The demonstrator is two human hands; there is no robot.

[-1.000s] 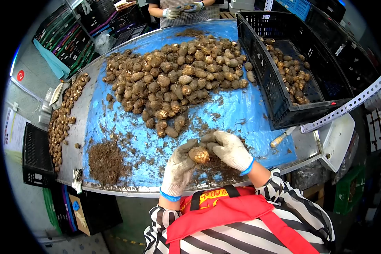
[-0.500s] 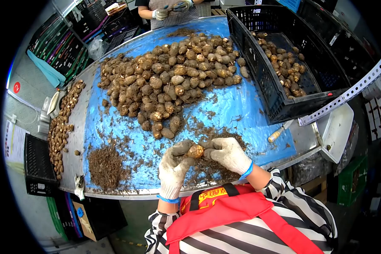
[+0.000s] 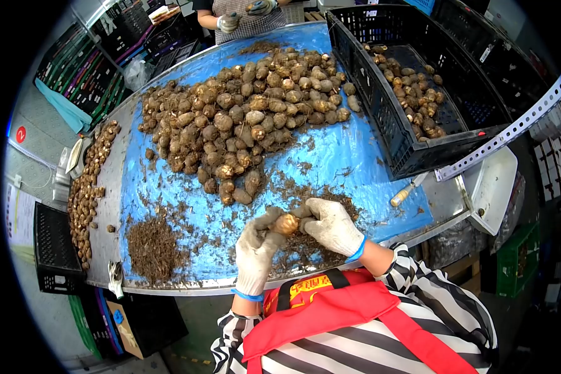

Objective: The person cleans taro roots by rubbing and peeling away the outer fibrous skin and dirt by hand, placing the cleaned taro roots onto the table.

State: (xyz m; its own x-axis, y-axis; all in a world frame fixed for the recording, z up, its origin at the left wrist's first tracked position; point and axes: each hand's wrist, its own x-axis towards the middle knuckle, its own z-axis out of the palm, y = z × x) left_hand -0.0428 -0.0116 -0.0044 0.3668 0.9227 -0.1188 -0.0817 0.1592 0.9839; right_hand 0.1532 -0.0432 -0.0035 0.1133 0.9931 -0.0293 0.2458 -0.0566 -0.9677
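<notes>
My left hand (image 3: 256, 244), in a soiled white knit glove, is closed around a small brown taro (image 3: 286, 224). From the other side my right hand (image 3: 331, 227), gloved the same way, pinches at the taro's right end with thumb and fingers. Pale ringed skin shows on the side facing me. Just beyond my hands a large heap of hairy, soil-covered taros (image 3: 230, 118) lies on a blue plastic sheet (image 3: 355, 153). Dark root scraps (image 3: 311, 246) are scattered beneath my hands.
A black crate (image 3: 380, 118) with taros inside stands at the right, near a wooden-handled knife (image 3: 405, 192). Small taros (image 3: 84, 202) line the table's left edge. A pile of root debris (image 3: 153, 249) and a glove (image 3: 115, 278) lie front left. A co-worker's gloved hands (image 3: 229, 22) are opposite.
The taro has turned slightly between my hands, and more of its pale ringed side faces me. The whole view has shifted a little. Both hands keep their place at the taro.
</notes>
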